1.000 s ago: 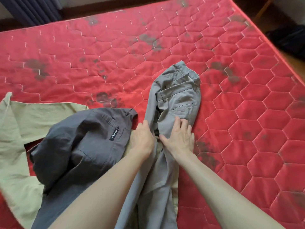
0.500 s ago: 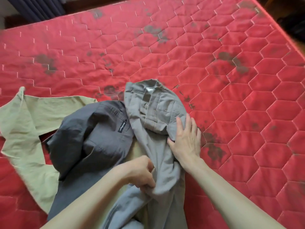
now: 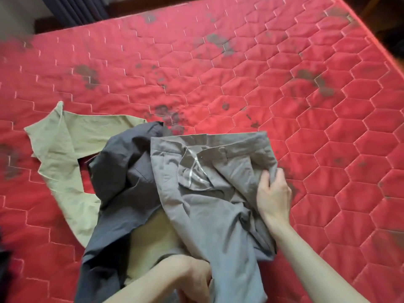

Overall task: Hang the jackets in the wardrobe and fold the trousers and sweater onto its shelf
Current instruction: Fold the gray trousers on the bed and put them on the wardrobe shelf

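Light grey trousers (image 3: 209, 193) lie waistband-up on the red mattress (image 3: 284, 84), over dark grey (image 3: 122, 178) & beige (image 3: 65, 149) garments. R hand (image 3: 274, 193) pinches the hip edge, probably to spread them flat for folding; L hand (image 3: 194, 278) curls round the leg fabric, partly cropped.

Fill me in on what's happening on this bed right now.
A person is sorting trousers on a red quilted mattress. Their right hand grips the light grey trousers near the waistband, which lies opened out, zip showing. The left hand holds the same trousers lower down, its grip partly hidden by cloth. Dark grey trousers and a pale green garment lie crumpled to the left, unfolded. No wardrobe is in view.
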The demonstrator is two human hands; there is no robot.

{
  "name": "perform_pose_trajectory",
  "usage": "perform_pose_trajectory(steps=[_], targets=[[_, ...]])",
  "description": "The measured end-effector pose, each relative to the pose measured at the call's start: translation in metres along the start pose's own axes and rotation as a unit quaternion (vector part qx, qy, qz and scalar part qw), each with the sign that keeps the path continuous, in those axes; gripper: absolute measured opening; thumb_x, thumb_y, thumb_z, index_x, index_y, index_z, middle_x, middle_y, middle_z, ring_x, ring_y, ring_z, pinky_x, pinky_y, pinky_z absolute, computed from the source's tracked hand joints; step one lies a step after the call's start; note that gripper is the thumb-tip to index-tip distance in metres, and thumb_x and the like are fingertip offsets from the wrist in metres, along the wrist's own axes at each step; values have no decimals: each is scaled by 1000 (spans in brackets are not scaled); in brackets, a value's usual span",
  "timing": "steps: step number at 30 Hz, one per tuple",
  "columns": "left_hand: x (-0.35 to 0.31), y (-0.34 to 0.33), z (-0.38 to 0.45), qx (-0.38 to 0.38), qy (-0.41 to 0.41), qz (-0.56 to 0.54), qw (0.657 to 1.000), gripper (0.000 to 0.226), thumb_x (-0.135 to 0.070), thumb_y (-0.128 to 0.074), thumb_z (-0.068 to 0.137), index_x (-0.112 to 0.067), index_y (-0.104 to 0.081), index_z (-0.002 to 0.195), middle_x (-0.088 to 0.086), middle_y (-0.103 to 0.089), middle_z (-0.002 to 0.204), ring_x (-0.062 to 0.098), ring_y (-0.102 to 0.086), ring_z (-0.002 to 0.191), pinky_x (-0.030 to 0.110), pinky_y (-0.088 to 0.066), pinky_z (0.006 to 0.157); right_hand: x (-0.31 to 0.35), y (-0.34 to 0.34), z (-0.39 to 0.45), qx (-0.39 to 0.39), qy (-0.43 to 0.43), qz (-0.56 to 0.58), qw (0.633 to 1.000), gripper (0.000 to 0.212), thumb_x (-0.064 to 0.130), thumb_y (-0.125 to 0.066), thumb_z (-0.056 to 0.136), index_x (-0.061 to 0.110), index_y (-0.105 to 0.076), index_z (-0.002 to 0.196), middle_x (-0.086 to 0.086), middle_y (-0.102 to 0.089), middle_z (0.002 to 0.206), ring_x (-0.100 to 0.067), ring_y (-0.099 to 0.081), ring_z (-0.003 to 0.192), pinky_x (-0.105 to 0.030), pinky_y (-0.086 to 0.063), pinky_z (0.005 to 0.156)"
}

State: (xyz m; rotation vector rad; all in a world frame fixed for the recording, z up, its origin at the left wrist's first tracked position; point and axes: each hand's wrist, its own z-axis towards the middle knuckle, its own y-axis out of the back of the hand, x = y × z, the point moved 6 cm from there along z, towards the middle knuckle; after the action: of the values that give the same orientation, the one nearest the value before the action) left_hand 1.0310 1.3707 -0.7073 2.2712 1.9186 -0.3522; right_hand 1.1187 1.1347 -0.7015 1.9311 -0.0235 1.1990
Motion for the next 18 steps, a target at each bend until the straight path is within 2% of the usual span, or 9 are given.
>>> perform_pose_trajectory(steps=[1,3,5,7,9,11,13,16,18], targets=[[8,-3,-2,-22,26,-3,999,31,-32,-65,96,-14,-70,121,9,-71,130,26,-69,120,35,-54,97,-5,6,-3,2,-14,9,1000,16,22,-49,106,10,-48,95,-24,-69,92,-50,-61,90,-45,-36,69],[24,3,-7,-60,45,-81,994,43,-58,-68,85,-18,-73,99,-4,-78,91,13,-76,82,28,-60,75,-17,11,-7,28,-37,11,999,15,19,-45,106,10,-44,94,-18,-65,86,-47,-59,89,-47,-35,71],[39,26,-7,-100,41,-169,980,60,-75,-62,84,-16,-69,85,-1,-74,80,18,-72,66,30,-63,66,-29,10,-5,60,-53,-4,997,12,18,-44,106,11,-45,96,-13,-64,87,-44,-59,89,-47,-35,73],[57,67,-14,-253,88,-184,946,69,-79,-50,90,-13,-68,100,11,-76,100,29,-76,85,37,-63,79,-33,7,1,76,-53,-8,996,15,20,-45,106,15,-46,92,-10,-64,86,-39,-57,87,-45,-36,74],[71,106,-27,-458,138,-156,864,68,-70,-47,97,-7,-55,121,20,-68,124,39,-67,113,42,-53,93,-30,5,9,84,-46,11,995,27,30,-47,108,21,-43,83,-1,-59,77,-32,-54,80,-42,-35,73],[76,135,-37,-577,123,-161,791,59,-57,-51,100,-4,-43,125,23,-57,129,44,-59,120,47,-47,93,-24,4,21,83,-33,38,995,37,44,-50,107,20,-47,79,4,-56,72,-22,-52,73,-38,-39,71],[79,159,-42,-627,106,-174,752,58,-49,-55,100,-2,-40,130,23,-51,131,46,-53,123,52,-44,95,-14,4,34,83,-18,54,995,37,53,-58,102,20,-60,84,7,-66,77,-9,-60,72,-21,-44,67],[87,195,-41,-650,100,-200,726,67,-44,-57,101,0,-35,145,24,-47,140,44,-44,130,54,-41,101,6,-2,57,97,-1,55,994,29,50,-74,92,24,-66,103,14,-75,91,3,-70,86,-26,-51,78],[93,216,-38,-630,83,-263,726,72,-44,-61,99,-3,-30,149,23,-50,143,45,-45,133,53,-41,103,23,-5,71,108,22,57,992,45,42,-82,87,27,-59,123,22,-71,100,12,-66,88,-26,-49,86]])
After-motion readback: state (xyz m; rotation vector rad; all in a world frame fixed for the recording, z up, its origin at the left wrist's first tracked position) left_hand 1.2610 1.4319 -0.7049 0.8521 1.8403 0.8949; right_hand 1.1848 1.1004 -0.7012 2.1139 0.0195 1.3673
